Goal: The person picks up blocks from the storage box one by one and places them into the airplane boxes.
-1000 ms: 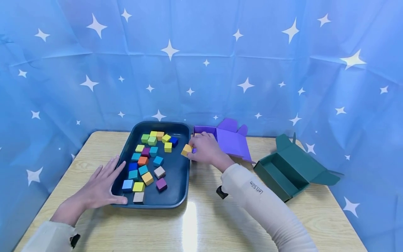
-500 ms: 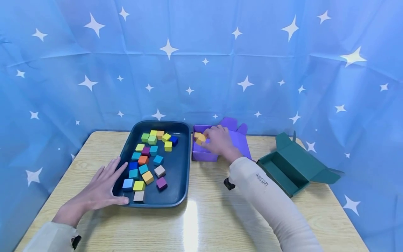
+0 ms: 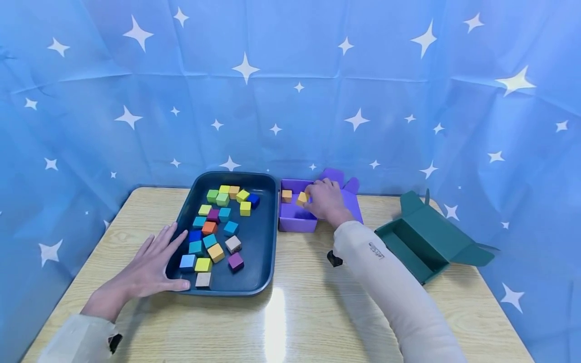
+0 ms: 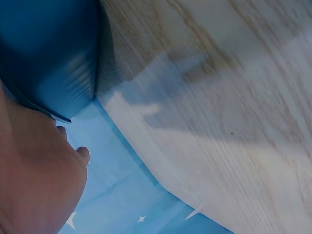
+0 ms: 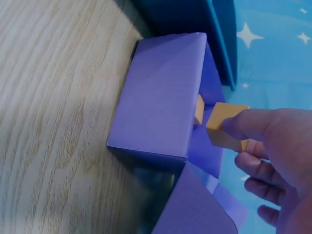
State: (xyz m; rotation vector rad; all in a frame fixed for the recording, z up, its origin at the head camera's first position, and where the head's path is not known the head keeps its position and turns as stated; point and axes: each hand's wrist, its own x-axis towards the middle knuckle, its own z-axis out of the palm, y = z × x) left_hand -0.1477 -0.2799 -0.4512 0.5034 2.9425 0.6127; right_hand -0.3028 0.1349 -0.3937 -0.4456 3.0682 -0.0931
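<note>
Between thumb and fingers my right hand (image 3: 326, 199) pinches a light orange cube (image 5: 224, 126) over the opening of the purple box (image 3: 297, 225). Another orange cube (image 3: 287, 196) lies inside that box, at its left side. My left hand (image 3: 152, 267) rests with straight, spread fingers on the left rim of the dark blue tray (image 3: 258, 242); the thumb lies at the tray's near left corner. Several coloured cubes are scattered in the tray, among them a yellow-orange cube (image 3: 216, 252), a purple cube (image 3: 236, 262) and a plain wooden cube (image 3: 203, 280).
A green box (image 3: 410, 247) with its lid folded back stands on the right of the wooden table (image 3: 218, 327). The purple box sits against the tray's right side, its lid (image 3: 351, 204) folded out to the right. A blue star-patterned curtain (image 3: 290, 101) hangs behind.
My right hand has carried the light orange cube from the tray's right rim rightward to over the purple box. The left hand stays on the tray's rim.
</note>
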